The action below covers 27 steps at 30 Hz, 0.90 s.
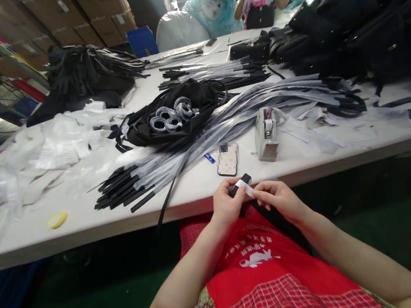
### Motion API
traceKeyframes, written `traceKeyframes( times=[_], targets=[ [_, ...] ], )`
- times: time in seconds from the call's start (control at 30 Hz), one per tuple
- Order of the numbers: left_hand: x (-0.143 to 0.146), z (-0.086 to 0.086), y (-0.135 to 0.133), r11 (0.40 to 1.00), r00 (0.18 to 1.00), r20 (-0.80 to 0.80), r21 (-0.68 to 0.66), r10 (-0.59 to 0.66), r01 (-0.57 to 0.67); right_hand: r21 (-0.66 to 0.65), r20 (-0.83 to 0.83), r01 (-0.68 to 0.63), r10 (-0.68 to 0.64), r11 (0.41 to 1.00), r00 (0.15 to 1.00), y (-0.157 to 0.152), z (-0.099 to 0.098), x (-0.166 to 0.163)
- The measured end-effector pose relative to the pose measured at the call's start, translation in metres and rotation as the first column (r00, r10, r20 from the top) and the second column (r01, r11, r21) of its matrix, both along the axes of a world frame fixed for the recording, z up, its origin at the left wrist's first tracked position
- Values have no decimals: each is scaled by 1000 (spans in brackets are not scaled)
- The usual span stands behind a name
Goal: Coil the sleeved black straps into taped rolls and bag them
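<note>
My left hand (229, 201) is closed round the end of a black strap (245, 179) just over the table's front edge. A strip of white paper or tape (245, 187) lies across that strap end. Its loose end is pinched between the thumb and fingers of my right hand (273, 198). Below my hands, part of a dark strap seems to hang over the red apron (237, 252). Just beyond my hands a phone in a patterned case (227, 161) rests on the table, with a grey tape dispenser (267, 138) to its right.
Plastic-wrapped black straps (190, 148) stretch across the table (181, 202). Behind them sits a black bag (174, 128) with coiled rings on it. White wrappers (62, 143) and a yellow tape roll (57, 219) lie left. Black bags (368, 32) pile up right. Another person (260, 3) handles a bag at the far side.
</note>
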<state>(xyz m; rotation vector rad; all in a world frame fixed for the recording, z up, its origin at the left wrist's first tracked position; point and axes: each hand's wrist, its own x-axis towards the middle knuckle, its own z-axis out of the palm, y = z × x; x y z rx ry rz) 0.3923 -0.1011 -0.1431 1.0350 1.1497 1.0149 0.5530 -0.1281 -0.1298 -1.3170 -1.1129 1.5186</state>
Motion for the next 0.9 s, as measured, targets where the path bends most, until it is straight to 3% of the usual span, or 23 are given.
traceKeyframes(
  times=[0.23,0.37,0.47,0.57,0.63,0.7,0.8,0.9],
  targets=[
    [-1,-2,-3,999,1000,-10,40,6,-5,-35,94,30,-27,999,995,1,-10,-3],
    [1,-2,-7,1000,999,41,-22,5,-4,-48,105,48,-42,998,994,2,-21,-6],
    [2,3,-8,997,996,79,-78,31,-25,-50,36,44,-42,998,998,2,-25,-9],
    [0,10,-9,992,992,78,-87,100,-93,-107,-145,-24,8,994,989,2,-24,-12],
    [-2,14,-11,992,992,29,-26,125,-124,-140,-238,-51,17,989,971,2,-22,-16],
    [-3,18,-15,986,989,-74,122,124,-115,-121,-257,-21,-10,992,966,3,-21,-19],
    [-1,23,-23,931,966,-216,362,138,-52,-51,-219,82,-92,995,971,8,-23,-26],
    [4,22,-30,880,938,-313,475,151,16,5,-150,176,-173,984,973,11,-30,-31]
  ],
)
